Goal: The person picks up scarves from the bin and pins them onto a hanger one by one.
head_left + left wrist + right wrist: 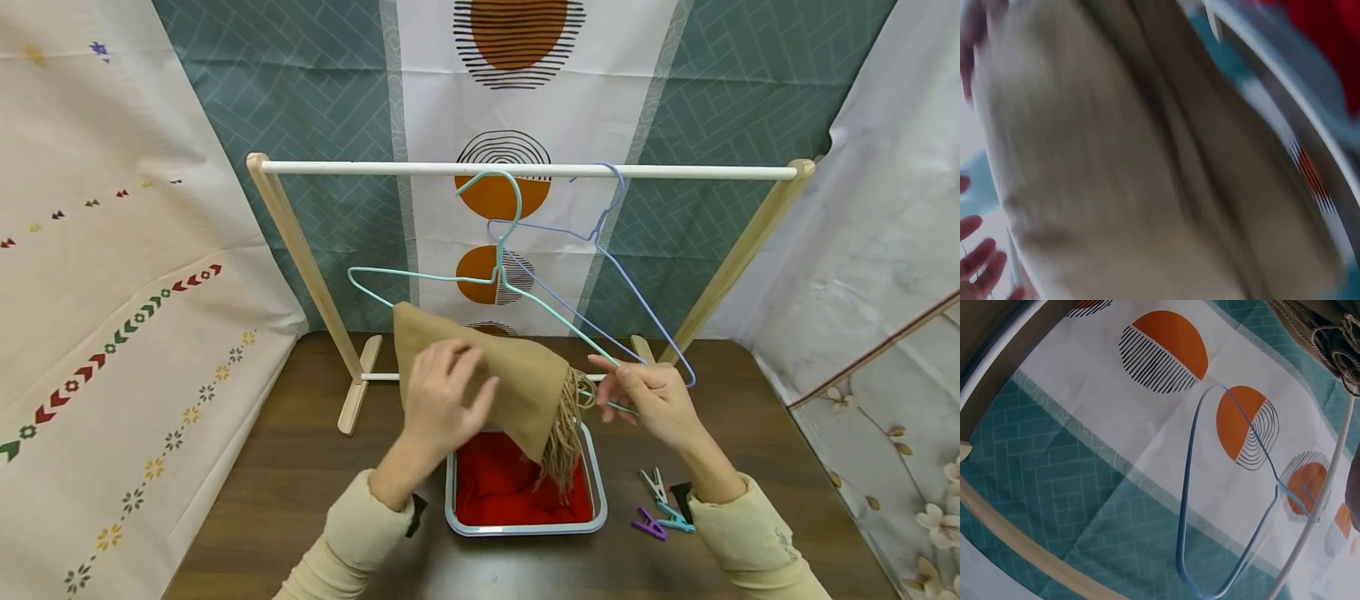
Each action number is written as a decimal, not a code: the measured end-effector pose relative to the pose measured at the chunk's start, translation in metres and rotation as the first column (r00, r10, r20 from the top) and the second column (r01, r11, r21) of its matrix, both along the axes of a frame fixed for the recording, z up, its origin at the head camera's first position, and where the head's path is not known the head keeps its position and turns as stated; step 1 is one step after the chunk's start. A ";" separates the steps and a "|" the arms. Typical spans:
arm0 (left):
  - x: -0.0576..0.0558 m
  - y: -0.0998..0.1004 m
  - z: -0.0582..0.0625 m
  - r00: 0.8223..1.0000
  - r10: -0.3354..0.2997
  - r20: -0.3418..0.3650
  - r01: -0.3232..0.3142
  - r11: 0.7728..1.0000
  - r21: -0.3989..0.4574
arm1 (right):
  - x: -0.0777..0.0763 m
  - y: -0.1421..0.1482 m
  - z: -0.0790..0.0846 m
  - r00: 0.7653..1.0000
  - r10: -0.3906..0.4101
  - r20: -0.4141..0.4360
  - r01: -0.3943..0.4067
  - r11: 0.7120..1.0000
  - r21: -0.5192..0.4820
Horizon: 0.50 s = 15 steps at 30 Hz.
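A tan fringed cloth [480,346] hangs folded over the lower bar of a mint-green hanger [519,202]. Its fringe falls at the right, above the tray. My right hand [652,400] pinches the hanger near its right corner. In front of the cloth is my left hand [442,396], fingers loosely bent and holding nothing. The left wrist view shows the cloth [1085,156] large and blurred, with fingertips [985,269] at the left edge. The mint hook is close to the white rail; whether it touches is unclear.
A blue hanger [637,292] hangs from the rail [337,168] of a wooden-legged rack, right of the mint one. Below the cloth stands a grey-rimmed tray [525,530] with red cloth [487,492] inside. Several clothespins [663,508] lie by my right wrist.
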State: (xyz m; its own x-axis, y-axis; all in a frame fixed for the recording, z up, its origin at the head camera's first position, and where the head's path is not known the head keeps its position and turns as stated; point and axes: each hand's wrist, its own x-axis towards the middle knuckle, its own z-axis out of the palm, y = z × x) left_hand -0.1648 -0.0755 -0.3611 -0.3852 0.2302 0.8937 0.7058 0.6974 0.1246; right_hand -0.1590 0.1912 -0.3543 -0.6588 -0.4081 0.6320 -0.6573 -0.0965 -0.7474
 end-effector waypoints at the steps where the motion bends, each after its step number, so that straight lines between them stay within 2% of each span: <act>1: 0.004 0.011 -0.002 1.000 -0.019 0.015 0.019 1.000 -0.012 | 0.000 0.000 -0.001 1.000 -0.011 0.003 0.011 1.000 0.001; 3: 0.011 0.030 -0.005 0.999 -0.001 0.048 0.004 0.999 -0.051 | 0.000 -0.002 0.000 1.000 -0.018 -0.005 0.018 1.000 -0.005; 5: 0.016 0.045 -0.006 0.996 0.053 0.077 -0.045 0.994 -0.103 | 0.000 -0.004 0.000 1.000 -0.019 -0.016 0.019 1.000 -0.008; 10: 0.019 0.065 -0.010 0.969 0.208 0.133 -0.176 0.960 -0.217 | 0.001 -0.009 0.001 1.000 -0.020 -0.020 0.020 1.000 0.003; 12: 0.019 0.068 -0.011 0.962 0.240 0.128 -0.204 0.947 -0.248 | 0.002 -0.010 0.002 1.000 -0.022 -0.015 0.022 1.000 0.011; 15: 0.019 0.069 -0.011 0.964 0.252 0.084 -0.222 0.938 -0.267 | 0.003 -0.011 0.002 0.999 -0.033 -0.013 0.033 0.999 0.028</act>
